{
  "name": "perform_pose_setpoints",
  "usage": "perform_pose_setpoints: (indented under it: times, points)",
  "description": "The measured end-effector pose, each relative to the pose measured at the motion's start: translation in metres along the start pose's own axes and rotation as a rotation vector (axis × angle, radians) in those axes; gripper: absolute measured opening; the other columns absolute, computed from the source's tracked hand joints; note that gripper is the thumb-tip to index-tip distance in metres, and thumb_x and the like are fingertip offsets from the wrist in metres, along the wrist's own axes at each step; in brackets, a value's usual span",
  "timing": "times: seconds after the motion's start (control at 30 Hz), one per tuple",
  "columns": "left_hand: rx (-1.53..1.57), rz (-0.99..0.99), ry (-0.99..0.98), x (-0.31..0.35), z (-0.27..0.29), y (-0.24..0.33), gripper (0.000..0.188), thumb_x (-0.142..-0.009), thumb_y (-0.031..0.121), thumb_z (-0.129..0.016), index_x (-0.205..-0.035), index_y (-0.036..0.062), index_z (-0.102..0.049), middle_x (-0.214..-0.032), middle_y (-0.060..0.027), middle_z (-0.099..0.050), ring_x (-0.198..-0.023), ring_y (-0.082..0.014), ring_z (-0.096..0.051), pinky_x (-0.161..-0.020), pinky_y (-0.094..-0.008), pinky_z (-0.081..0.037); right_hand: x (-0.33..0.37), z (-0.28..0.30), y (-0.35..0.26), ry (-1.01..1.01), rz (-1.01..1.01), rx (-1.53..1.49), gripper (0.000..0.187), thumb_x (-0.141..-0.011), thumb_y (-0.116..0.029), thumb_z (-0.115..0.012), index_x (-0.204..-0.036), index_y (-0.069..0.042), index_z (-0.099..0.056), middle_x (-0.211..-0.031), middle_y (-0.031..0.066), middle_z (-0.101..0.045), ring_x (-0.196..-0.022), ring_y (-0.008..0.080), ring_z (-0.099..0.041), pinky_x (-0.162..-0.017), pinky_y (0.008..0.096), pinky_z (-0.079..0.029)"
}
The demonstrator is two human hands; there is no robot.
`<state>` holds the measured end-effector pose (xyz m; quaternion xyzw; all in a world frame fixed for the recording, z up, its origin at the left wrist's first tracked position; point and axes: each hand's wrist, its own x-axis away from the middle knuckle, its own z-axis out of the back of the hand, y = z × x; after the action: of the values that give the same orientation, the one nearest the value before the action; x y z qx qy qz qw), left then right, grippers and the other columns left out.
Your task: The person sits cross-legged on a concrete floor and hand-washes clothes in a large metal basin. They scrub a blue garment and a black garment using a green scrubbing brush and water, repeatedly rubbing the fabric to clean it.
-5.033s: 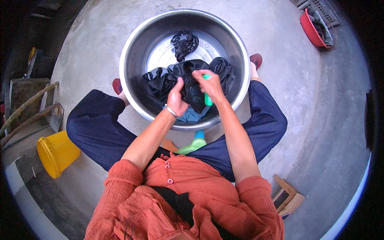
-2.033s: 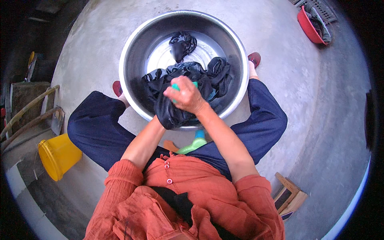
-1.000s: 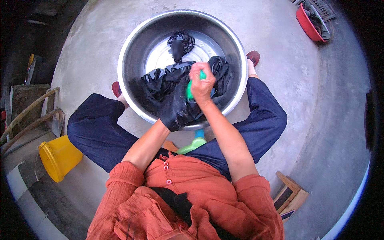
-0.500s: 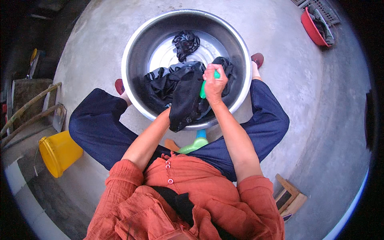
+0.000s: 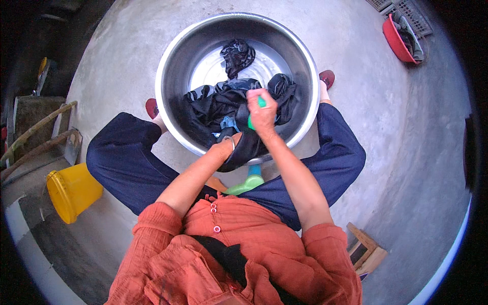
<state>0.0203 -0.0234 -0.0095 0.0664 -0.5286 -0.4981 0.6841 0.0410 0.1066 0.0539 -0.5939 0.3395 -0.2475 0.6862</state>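
Observation:
A large metal basin [image 5: 165, 109] holds shallow water and wet black clothes. My right hand [image 5: 263, 114] is closed round a green brush [image 5: 251, 122], pressed to a black garment [image 5: 249, 147]; the brush's bristles are hidden. My left hand [image 5: 237, 138], with a bangle at its wrist, reaches under or into the same garment at the basin's near rim, and its fingers are covered by the cloth. A light blue patch [image 5: 229, 122] shows among the folds beside it. Farther back in the basin lies a separate bunched black cloth [image 5: 238, 57].
My bent knees flank the basin. A yellow bucket [image 5: 73, 193] stands at left, near wooden poles [image 5: 38, 132]. At far right are a red tub [image 5: 397, 40] with clothes and a grey crate [image 5: 413, 18]. A small wooden stool [image 5: 367, 252] sits at lower right.
My right hand has moved slightly left and nearer to me with the brush. My left hand has shifted right, its bangle now showing. The garment has folded lower, and the blue patch is exposed.

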Motion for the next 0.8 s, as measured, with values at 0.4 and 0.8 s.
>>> perform_pose_setpoints:
  times: [0.4, 0.8]
  points:
    - [0.138, -0.3, 0.62, 0.015, 0.009, 0.016, 0.042, -0.083, 0.017, -0.051, -0.123, 0.0034, -0.049, -0.125, -0.0199, -0.051, -0.118, -0.034, -0.046, -0.102, -0.0363, -0.033, -0.031, 0.042, 0.017, -0.112, -0.132, 0.739, 0.032, -0.08, -0.032, -0.066, -0.075, 0.0, -0.06, -0.076, 0.0205, -0.06, -0.074, 0.0354, -0.06, -0.069, 0.0404, -0.046]
    - [0.314, -0.419, 0.831, 0.005, 0.028, 0.009, 0.031, -0.083, 0.014, -0.05, -0.113, 0.0034, -0.052, -0.11, -0.0137, -0.057, -0.105, -0.0299, -0.053, -0.098, -0.0376, -0.037, -0.012, 0.03, 0.018, -0.314, -0.822, -0.02, 0.012, -0.075, -0.012, -0.067, -0.083, -0.004, -0.061, -0.068, -0.0012, -0.056, -0.06, 0.0068, -0.05, -0.053, 0.0219, -0.042]
